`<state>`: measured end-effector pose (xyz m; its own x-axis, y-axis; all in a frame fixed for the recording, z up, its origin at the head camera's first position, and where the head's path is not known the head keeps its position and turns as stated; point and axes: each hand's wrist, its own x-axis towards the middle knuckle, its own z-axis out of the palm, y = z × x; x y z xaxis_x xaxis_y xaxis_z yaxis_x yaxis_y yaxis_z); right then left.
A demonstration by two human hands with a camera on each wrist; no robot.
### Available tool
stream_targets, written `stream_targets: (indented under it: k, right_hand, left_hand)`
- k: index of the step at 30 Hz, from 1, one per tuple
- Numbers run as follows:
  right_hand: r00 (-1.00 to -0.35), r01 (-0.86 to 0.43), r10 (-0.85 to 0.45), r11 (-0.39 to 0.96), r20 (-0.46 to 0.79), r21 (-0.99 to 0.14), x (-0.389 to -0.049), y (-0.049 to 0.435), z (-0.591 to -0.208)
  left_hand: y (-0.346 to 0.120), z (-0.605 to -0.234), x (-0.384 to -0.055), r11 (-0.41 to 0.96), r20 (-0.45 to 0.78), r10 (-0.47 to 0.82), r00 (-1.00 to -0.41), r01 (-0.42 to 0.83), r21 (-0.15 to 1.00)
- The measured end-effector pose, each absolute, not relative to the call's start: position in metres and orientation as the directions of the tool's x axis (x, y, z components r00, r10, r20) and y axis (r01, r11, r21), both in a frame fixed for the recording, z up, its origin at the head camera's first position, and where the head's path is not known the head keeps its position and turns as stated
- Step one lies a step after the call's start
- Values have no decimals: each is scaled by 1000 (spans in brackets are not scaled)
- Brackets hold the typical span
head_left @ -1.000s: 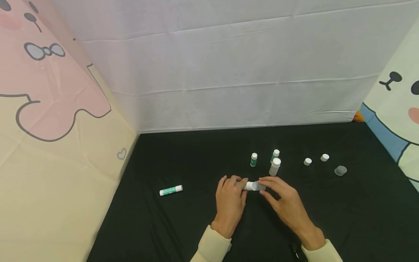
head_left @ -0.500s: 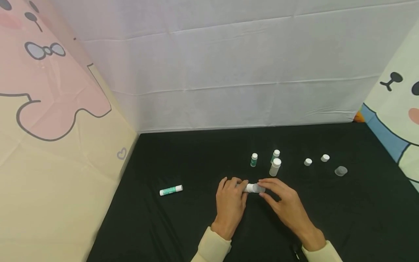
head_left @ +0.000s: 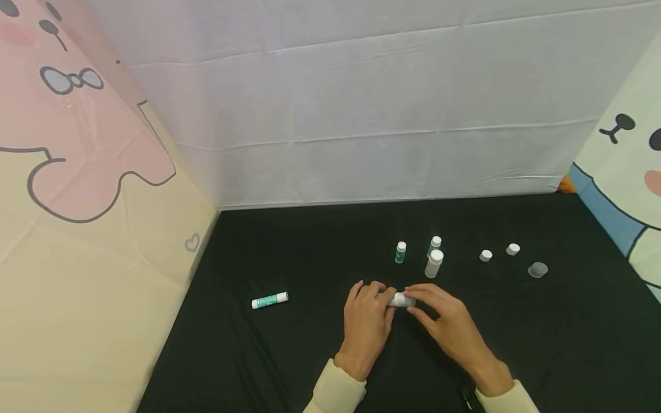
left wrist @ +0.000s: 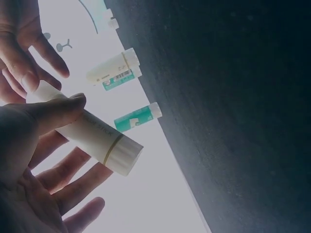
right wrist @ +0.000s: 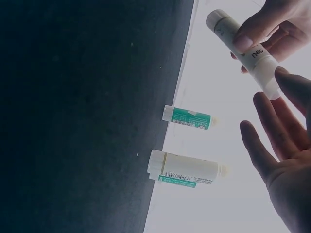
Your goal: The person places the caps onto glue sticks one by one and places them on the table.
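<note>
A white glue stick lies level between the two hands, close over the black table. My left hand holds it round the body, thumb on top in the left wrist view. At its right end my right hand pinches a translucent cap between thumb and fingers; the cap sits over the stick's white end. Lettering and a ribbed base show on the stick in the left wrist view. Beyond the hands stand a larger white glue stick and two green-labelled ones, the nearer-left of these standing apart.
A capped green glue stick lies on its side at left. Two small white caps and a larger translucent cap lie at right on the black tablecloth. A white cloth wall rises behind.
The translucent cap has slid further over the glue stick's end as the hands came slightly closer together. The other glue sticks and caps stay where they were.
</note>
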<state>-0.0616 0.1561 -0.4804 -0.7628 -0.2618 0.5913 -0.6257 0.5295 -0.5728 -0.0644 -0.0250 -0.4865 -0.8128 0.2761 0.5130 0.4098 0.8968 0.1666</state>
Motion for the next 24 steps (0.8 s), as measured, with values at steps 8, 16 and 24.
stream_targets:
  k: [8, 16, 24]
  right_hand:
    - [-744, -647, -269, 522, 612, -556, -63, 154, -484]
    - [-687, -705, -303, 498, 661, -505, -66, 148, -486]
    - [-604, -781, -346, 433, 718, -450, -73, 147, -483]
  left_hand:
    - [-27, -487, -64, 896, 529, 298, -795, 424, 133]
    - [-31, -486, -66, 901, 558, 340, -757, 433, 39]
    - [-37, -484, -65, 894, 579, 349, -737, 447, 31]
